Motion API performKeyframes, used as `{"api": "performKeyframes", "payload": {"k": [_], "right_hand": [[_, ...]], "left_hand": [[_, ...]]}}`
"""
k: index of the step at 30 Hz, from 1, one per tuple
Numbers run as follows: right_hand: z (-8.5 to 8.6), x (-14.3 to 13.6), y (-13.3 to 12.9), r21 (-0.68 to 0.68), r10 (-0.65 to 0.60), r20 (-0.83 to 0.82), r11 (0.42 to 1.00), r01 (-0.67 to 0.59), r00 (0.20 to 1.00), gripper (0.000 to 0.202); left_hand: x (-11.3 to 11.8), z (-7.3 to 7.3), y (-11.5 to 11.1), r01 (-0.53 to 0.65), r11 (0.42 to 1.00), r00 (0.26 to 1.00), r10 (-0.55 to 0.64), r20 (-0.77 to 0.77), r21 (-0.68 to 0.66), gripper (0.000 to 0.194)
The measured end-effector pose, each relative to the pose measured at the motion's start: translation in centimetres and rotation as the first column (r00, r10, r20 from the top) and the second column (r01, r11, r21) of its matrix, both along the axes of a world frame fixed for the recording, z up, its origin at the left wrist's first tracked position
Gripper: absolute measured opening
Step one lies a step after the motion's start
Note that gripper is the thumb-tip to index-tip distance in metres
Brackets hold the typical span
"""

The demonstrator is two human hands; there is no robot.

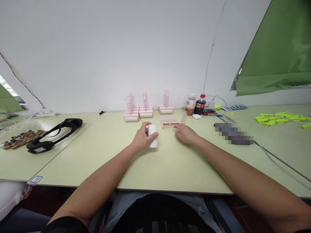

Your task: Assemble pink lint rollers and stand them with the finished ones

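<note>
My left hand (142, 137) is closed around a smooth white roll (153, 136), held upright just over the table. To its right, a pink holder (166, 125) lies with its brownish inside showing and a clear pink upright part (184, 117) at its right end. My right hand (186, 133) reaches to this holder's front edge. Its fingers are pinched at a small pale piece (175, 130), mostly covered by the fingertips, so I cannot make out what it is. Behind stand several similar pink holders, each with a white roll and upright handles, among them a left one (131, 117) and a right one (166, 109).
Against the wall stand a white-capped jar (190, 104) and a cola bottle (200, 104). A dark blurred-out device (233, 133) with cables lies to the right, beyond it yellow-green pieces (279, 118). At left are a black headset (53, 137) and brown pieces (23, 139).
</note>
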State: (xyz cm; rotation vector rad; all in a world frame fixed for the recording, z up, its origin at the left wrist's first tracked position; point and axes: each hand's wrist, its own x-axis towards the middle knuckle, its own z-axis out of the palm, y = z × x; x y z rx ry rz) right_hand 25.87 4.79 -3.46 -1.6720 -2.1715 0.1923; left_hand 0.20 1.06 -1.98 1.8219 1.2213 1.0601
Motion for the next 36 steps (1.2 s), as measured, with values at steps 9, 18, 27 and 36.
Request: {"api": "performKeyframes", "payload": {"k": [9, 18, 27, 36], "right_hand": [[0.1, -0.8, -0.3, -0.069, -0.048, 0.043, 0.996, 0.051, 0.998, 0.033], [0.6, -0.9, -0.4, -0.114, 0.012, 0.151, 0.993, 0.005, 0.989, 0.027], [0.7, -0.9, -0.7, -0.141, 0.075, 0.129, 0.988, -0.057, 0.989, 0.023], [0.6, -2.0, -1.5, 0.012, 0.090, -0.012, 0.996, -0.090, 0.996, 0.003]], "left_hand": [[0.0, 0.2, 0.7, -0.125, 0.989, 0.976, 0.137, 0.172, -0.079, 0.043], [-0.2, -0.3, 1.2, -0.102, 0.985, 0.961, 0.134, 0.242, -0.139, 0.046], [-0.4, -0.2, 1.8, -0.096, 0.967, 0.904, 0.183, 0.386, -0.235, 0.043], [-0.7, -0.4, 2.2, -0.062, 0.954, 0.859, 0.200, 0.472, -0.292, 0.037]]}}
